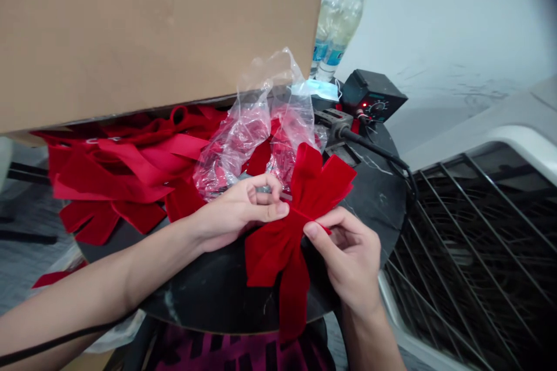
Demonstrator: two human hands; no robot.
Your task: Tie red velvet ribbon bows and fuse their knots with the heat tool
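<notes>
A red velvet ribbon bow (278, 246) is held up above the front of a round black table (195, 290). Its loops and tails spread out from a gathered middle. My left hand (248, 208) pinches the bow at its middle from the left, thumb on top. From the right, my right hand (348, 243) grips the same gathered part between thumb and fingers. A thin pale strip (286, 196) shows by my left fingertips; what it is I cannot tell. Behind the bow lies a clear plastic bag (243, 133) with red pieces in or under it.
Red ribbon bows (126, 168) are piled at the left, before a large cardboard box (156, 29). Two plastic bottles (342, 29), a blue face mask (319, 89) and a black box with a dial (372, 95) stand behind. A black cable (374, 148) and a barred fan-like appliance (470, 243) are at right.
</notes>
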